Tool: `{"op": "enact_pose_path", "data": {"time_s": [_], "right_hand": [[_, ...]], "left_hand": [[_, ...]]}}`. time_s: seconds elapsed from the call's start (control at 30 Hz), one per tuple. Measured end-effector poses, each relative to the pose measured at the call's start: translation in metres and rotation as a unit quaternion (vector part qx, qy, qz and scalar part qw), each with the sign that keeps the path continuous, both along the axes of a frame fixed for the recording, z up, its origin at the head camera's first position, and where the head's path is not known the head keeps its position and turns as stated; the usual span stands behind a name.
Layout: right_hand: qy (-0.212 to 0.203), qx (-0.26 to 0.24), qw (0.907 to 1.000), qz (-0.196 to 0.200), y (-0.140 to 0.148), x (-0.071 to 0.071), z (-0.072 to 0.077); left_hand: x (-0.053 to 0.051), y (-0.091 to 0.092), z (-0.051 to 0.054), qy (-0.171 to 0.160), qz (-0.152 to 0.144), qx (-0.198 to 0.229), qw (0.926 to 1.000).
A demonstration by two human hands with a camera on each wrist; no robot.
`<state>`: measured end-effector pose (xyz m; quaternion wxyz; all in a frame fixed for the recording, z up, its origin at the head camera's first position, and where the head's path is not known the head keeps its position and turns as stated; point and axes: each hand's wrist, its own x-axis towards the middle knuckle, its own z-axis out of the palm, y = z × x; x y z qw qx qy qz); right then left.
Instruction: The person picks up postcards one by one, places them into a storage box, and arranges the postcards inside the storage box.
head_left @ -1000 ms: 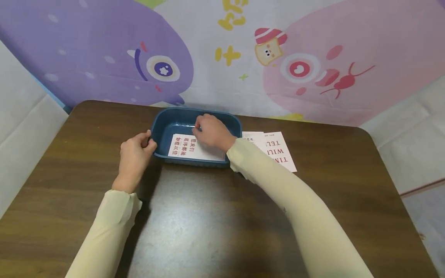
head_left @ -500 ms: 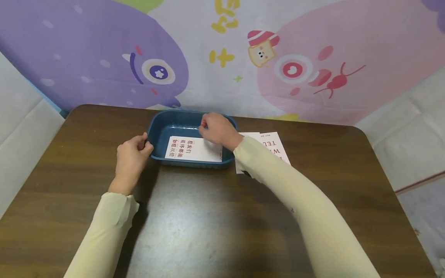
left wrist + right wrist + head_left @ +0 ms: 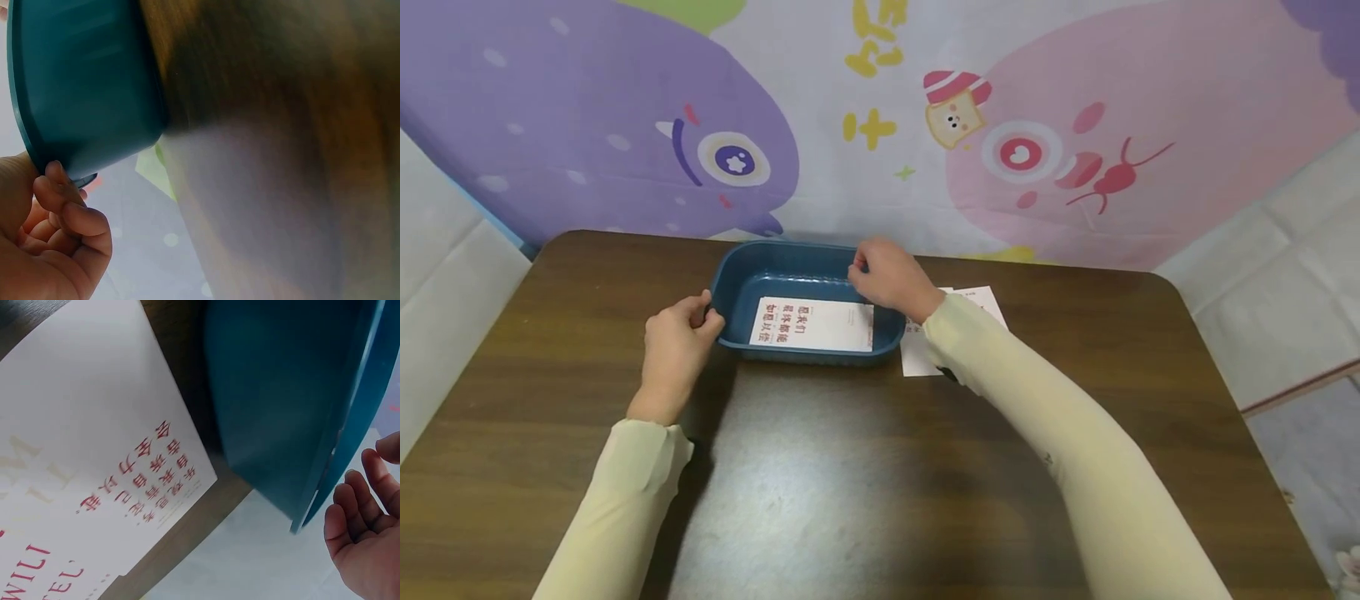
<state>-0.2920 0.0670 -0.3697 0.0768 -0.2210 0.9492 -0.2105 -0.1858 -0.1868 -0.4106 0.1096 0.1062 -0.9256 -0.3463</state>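
Note:
My left hand [image 3: 675, 350] pinches the left rim of a dark blue plastic bin [image 3: 808, 357]. The left wrist view shows fingers [image 3: 90, 222] at the rim of the bin's wall [image 3: 81, 81]. Inside the bin lies a white card [image 3: 831, 325] with red Chinese characters, near the front side. My right hand [image 3: 895, 279] hovers over the bin's back right corner, its fingers loosely curled with nothing seen between them. In the right wrist view that hand [image 3: 369, 519] is beside the bin's rim [image 3: 331, 469], apart from it.
More white cards [image 3: 921, 352] with red print overlap on the table just right of the bin, partly hidden by my right sleeve [image 3: 977, 333]. The brown wooden table [image 3: 820, 483] ends behind the bin at a cartoon backdrop [image 3: 835, 200].
My right hand has moved right, away from the card in the bin, uncovering more of it. The left hand stays at the rim. The whole view has shifted slightly.

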Motion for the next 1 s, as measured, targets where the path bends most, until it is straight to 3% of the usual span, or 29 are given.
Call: {"op": "enact_pose_path", "data": {"time_s": [0.43, 1.0], "right_hand": [[0.004, -0.022, 0.9993, -0.03, 0.024, -0.003, -0.004], [0.014, -0.024, 0.9972, -0.07, 0.057, -0.008, -0.006]], "left_hand": [[0.0, -0.001, -0.002, 0.011, -0.002, -0.002, 0.9999], [0.001, 0.0, 0.0, -0.009, -0.002, 0.002, 1.0]]}}
